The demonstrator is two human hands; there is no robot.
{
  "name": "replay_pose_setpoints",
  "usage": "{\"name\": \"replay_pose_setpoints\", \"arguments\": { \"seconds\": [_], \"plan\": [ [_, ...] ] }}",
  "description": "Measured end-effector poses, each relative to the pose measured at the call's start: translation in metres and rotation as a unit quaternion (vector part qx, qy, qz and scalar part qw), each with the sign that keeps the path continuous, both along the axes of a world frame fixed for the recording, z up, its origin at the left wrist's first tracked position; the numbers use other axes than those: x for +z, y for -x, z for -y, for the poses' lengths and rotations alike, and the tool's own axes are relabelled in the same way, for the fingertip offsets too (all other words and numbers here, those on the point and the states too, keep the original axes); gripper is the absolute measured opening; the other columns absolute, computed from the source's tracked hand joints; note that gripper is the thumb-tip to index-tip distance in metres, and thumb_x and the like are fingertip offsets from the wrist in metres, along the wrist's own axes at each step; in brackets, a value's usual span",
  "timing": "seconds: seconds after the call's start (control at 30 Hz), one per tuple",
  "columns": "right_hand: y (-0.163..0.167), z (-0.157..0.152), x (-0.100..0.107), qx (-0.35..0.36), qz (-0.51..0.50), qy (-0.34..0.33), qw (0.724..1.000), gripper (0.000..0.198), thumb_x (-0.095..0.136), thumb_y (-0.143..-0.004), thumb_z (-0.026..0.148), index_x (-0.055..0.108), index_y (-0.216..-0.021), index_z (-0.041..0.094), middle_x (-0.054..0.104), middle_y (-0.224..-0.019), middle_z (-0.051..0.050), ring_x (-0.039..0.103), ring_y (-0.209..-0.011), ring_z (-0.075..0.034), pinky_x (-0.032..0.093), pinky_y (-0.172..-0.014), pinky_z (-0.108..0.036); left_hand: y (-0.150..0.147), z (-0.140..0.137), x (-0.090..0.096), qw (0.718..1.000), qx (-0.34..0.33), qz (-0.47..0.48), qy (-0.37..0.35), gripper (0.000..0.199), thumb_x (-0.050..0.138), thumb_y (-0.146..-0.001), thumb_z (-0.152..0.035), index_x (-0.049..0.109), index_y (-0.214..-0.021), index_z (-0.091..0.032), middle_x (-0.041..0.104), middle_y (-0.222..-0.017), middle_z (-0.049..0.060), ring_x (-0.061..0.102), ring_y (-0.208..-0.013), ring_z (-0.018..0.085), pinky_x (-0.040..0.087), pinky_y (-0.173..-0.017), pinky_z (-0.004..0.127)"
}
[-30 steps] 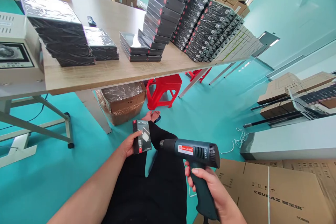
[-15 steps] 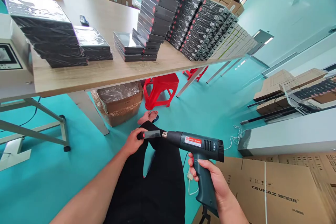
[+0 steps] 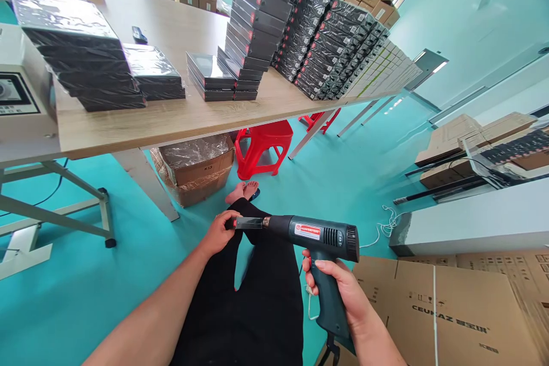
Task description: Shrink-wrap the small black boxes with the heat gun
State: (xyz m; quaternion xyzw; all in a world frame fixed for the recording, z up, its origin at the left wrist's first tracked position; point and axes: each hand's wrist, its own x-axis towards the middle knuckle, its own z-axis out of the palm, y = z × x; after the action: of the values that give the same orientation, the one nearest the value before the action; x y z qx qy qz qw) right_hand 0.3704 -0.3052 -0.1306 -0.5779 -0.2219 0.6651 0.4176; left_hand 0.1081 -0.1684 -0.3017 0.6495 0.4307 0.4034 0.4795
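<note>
My left hand (image 3: 221,233) grips a thin black box (image 3: 249,222) by its left end, its narrow side facing me above my knees. The box looks glossy, with a small red mark near my fingers. Wrapped round the handle of a dark green heat gun (image 3: 319,234) is my right hand (image 3: 337,286), thumb across the grip. The metal nozzle of the heat gun points left at the right end of the box, very near it; whether they touch I cannot tell. A cord hangs from the base of the handle.
A long wooden table (image 3: 171,123) bears film-wrapped black boxes (image 3: 81,51) and a tall stack of black boxes (image 3: 257,17). Below it are an open carton (image 3: 197,168) and a red stool (image 3: 270,140). Large cartons (image 3: 454,303) stand at my right, a white machine (image 3: 26,91) at the left.
The heat gun in my right hand has shifted slightly left, and its nozzle sits closer to the box. My left hand still holds the box in nearly the same place.
</note>
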Motion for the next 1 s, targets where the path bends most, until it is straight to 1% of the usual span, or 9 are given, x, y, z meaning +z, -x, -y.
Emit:
{"name": "replay_pose_setpoints", "arguments": {
  "seconds": [0.1,0.23,0.4,0.53,0.57,0.7,0.83,0.93,1.0],
  "plan": [
    [0.004,-0.002,0.002,0.01,0.031,0.005,0.999,0.027,0.059,-0.08,0.028,0.063,-0.103,0.015,0.064,-0.087,-0.007,0.058,-0.065,-0.015,0.046,-0.055,-0.027,0.001,0.0,-0.003,1.0,-0.004,-0.004,0.002,0.042,0.046,-0.063,-0.005,0.062,-0.097,-0.022,0.061,-0.109,0.005,0.053,-0.107,0.022,0.037,-0.097,0.041],
    [0.018,-0.002,0.007,0.067,0.033,0.006,0.997,0.029,0.061,-0.077,0.029,0.064,-0.103,0.016,0.066,-0.086,-0.007,0.06,-0.064,-0.016,0.046,-0.053,-0.026,0.0,0.0,-0.009,1.0,0.002,-0.028,-0.009,0.044,0.045,-0.062,-0.005,0.063,-0.098,-0.023,0.061,-0.11,0.005,0.052,-0.109,0.022,0.035,-0.099,0.042],
    [0.037,-0.006,0.011,0.063,0.064,-0.028,0.996,0.028,0.061,-0.078,0.031,0.064,-0.103,0.018,0.066,-0.086,-0.006,0.06,-0.064,-0.015,0.048,-0.054,-0.027,-0.002,0.001,-0.016,0.994,0.019,-0.094,-0.058,0.046,0.046,-0.061,-0.003,0.064,-0.097,-0.025,0.061,-0.11,0.004,0.05,-0.11,0.023,0.033,-0.098,0.043],
    [0.047,-0.009,0.011,0.14,0.046,-0.036,0.988,0.03,0.061,-0.076,0.027,0.064,-0.105,0.016,0.065,-0.087,-0.007,0.059,-0.062,-0.015,0.048,-0.055,-0.028,-0.003,0.0,-0.019,0.987,0.032,-0.133,-0.083,0.044,0.049,-0.061,-0.003,0.066,-0.095,-0.026,0.062,-0.107,0.004,0.051,-0.108,0.024,0.032,-0.095,0.043],
    [0.049,-0.01,0.011,0.148,0.048,-0.043,0.987,0.031,0.061,-0.077,0.026,0.063,-0.106,0.016,0.065,-0.088,-0.007,0.059,-0.063,-0.015,0.048,-0.055,-0.029,-0.003,0.0,-0.02,0.986,0.037,-0.136,-0.085,0.044,0.049,-0.061,-0.003,0.066,-0.094,-0.026,0.062,-0.106,0.004,0.051,-0.108,0.024,0.032,-0.095,0.043],
    [0.052,-0.01,0.011,0.132,0.095,-0.049,0.985,0.028,0.059,-0.079,0.025,0.063,-0.105,0.017,0.064,-0.087,-0.005,0.059,-0.064,-0.016,0.048,-0.055,-0.028,-0.002,0.0,-0.02,0.987,0.036,-0.132,-0.084,0.049,0.048,-0.058,0.0,0.065,-0.095,-0.026,0.062,-0.107,0.003,0.05,-0.108,0.024,0.032,-0.095,0.042],
    [0.053,-0.009,0.009,0.169,0.07,-0.046,0.982,0.028,0.06,-0.077,0.024,0.064,-0.104,0.017,0.064,-0.087,-0.005,0.058,-0.063,-0.015,0.048,-0.056,-0.029,-0.002,0.0,-0.021,0.987,0.041,-0.134,-0.082,0.044,0.05,-0.06,-0.002,0.066,-0.095,-0.026,0.062,-0.107,0.004,0.05,-0.108,0.024,0.032,-0.095,0.042],
    [0.053,-0.009,0.008,0.124,0.095,-0.061,0.986,0.028,0.059,-0.079,0.026,0.063,-0.105,0.017,0.064,-0.088,-0.005,0.058,-0.064,-0.015,0.048,-0.055,-0.029,-0.002,0.0,-0.02,0.988,0.037,-0.128,-0.082,0.045,0.049,-0.059,-0.002,0.065,-0.095,-0.025,0.062,-0.107,0.004,0.05,-0.108,0.024,0.033,-0.095,0.041],
    [0.054,-0.009,0.009,0.123,0.104,-0.043,0.986,0.027,0.059,-0.079,0.026,0.063,-0.104,0.016,0.064,-0.086,-0.006,0.058,-0.063,-0.016,0.048,-0.055,-0.029,-0.002,0.0,-0.02,0.989,0.027,-0.123,-0.083,0.047,0.048,-0.058,-0.001,0.065,-0.095,-0.025,0.062,-0.107,0.004,0.05,-0.108,0.023,0.033,-0.095,0.041]
  ]
}}
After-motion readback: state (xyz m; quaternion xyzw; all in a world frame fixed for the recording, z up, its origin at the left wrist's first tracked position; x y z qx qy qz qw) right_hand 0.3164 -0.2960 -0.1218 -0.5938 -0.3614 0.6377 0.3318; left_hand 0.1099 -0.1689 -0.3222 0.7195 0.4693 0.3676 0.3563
